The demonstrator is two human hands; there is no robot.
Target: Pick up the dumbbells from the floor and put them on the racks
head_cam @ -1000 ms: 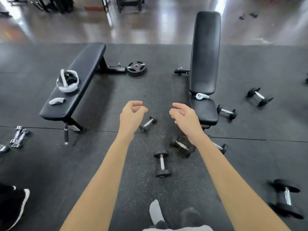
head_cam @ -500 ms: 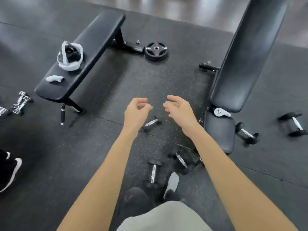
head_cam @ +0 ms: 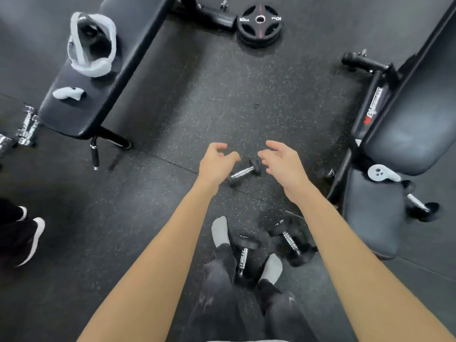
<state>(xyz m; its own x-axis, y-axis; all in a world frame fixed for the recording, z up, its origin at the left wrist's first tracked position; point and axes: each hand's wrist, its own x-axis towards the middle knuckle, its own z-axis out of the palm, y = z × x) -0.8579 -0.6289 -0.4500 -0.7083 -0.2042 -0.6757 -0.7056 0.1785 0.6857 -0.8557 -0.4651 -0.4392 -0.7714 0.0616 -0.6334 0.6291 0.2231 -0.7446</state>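
Both bare hands reach forward over the floor and hold nothing. The left hand (head_cam: 217,162) has its fingers loosely curled, thumb apart from them; the right hand (head_cam: 283,164) is spread with relaxed, slightly bent fingers. Between and just beneath them lies a small dumbbell with black round ends and a knurled chrome handle (head_cam: 243,172), set slantwise on the dark speckled rubber floor (head_cam: 222,95); neither hand touches it.

Nearer the body lie two more black-ended dumbbells: one between the person's grey-socked feet (head_cam: 243,259), and one just right of it (head_cam: 291,243), partly blurred. A fourth black dumbbell (head_cam: 419,204) rests at the right, beside the seat of the black padded adjustable bench (head_cam: 407,124). At the far left edge, two shiny all-chrome dumbbells (head_cam: 27,127) lie close together.

There are two benches. On the adjustable one's seat sits one white hand controller (head_cam: 382,173). The black padded flat bench (head_cam: 98,77) at upper left carries a white-and-black headset (head_cam: 92,45) and a second white controller (head_cam: 69,93). One black round weight plate (head_cam: 259,24) lies flat at the top. A black shoe with a white sole (head_cam: 27,240) shows at the left edge.
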